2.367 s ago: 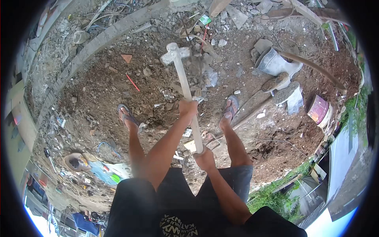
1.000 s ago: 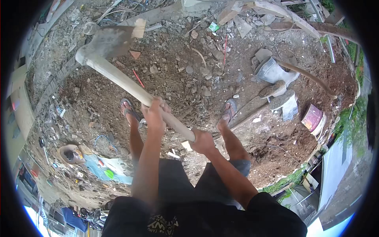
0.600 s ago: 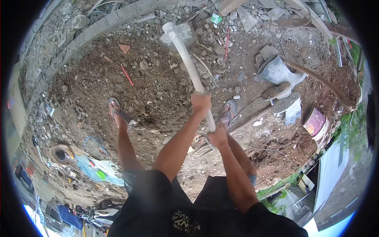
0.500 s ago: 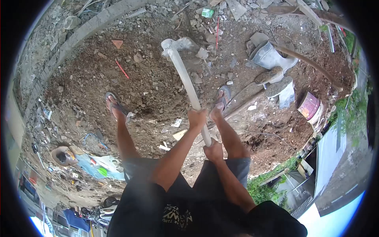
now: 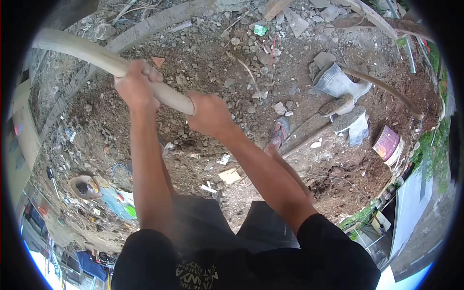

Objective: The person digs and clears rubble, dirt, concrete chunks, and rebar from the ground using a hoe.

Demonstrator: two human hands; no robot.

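Observation:
Both hands are closed around the pale wooden handle of a hoe (image 5: 92,54), raised and slanting to the upper left. My left hand (image 5: 137,84) wraps the handle farther up. Nearer the butt end, my right hand (image 5: 208,113) grips it, with the end at or just inside that fist. The hoe's head cannot be seen now; the handle runs into the dark edge of the view. Below the hands lies broken brown soil with stones (image 5: 193,140). A sandalled foot (image 5: 279,131) stands on it at the right; the other is mostly hidden behind my left arm.
Grey rubber boots (image 5: 336,79) lie at the right beside a curved wooden handle (image 5: 386,87). Farther right is a tipped purple-and-white bucket (image 5: 388,144). A concrete edge (image 5: 154,24) curves along the upper left. Litter and a blue sheet (image 5: 113,200) lie at lower left.
Both hands have lifted the hoe up and to the left. Its head has left the ground and gone out of view. Both hands remain closed on the handle.

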